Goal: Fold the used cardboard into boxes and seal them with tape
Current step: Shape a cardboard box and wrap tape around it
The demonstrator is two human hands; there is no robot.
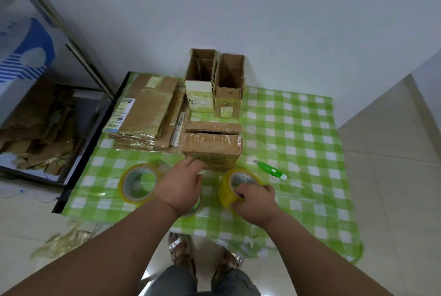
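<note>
Right hand curled round a tape roll near the tablecloth's front edge; left hand pinching something small, likely the tape's end, beside the box at mid-cloth. Light, stiff cardboard, slick with old tape: best held by the corners. 2 open boxes by the back edge.

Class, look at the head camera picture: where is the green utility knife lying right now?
The green utility knife lies on the checked tablecloth, right of the folded cardboard box and just beyond the tape roll the right hand grips.

checked table – boxes, tape rolls, cutter.
</note>
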